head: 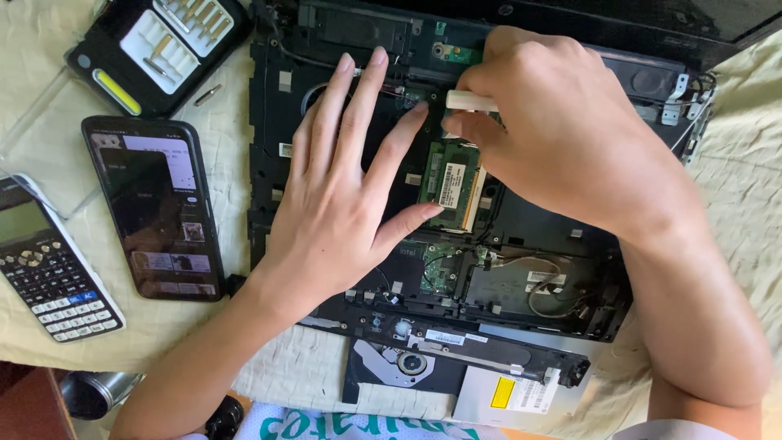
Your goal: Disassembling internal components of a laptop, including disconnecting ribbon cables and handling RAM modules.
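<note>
An opened black laptop chassis (pixel 538 236) lies bottom-up on a pale cloth, its boards and cables exposed. My left hand (pixel 342 195) rests flat on the chassis with fingers spread, the thumb touching the edge of a green memory module (pixel 450 181). My right hand (pixel 562 130) is closed around a white tool handle (pixel 468 101), held just above the memory module's top end. The tool's tip is hidden under my fingers.
An optical drive (pixel 464 371) lies pulled out at the chassis's near edge. Left of the laptop sit a black smartphone (pixel 159 208), a calculator (pixel 49 269) and an open screwdriver bit case (pixel 155 49). A loose bit (pixel 207 94) lies beside the case.
</note>
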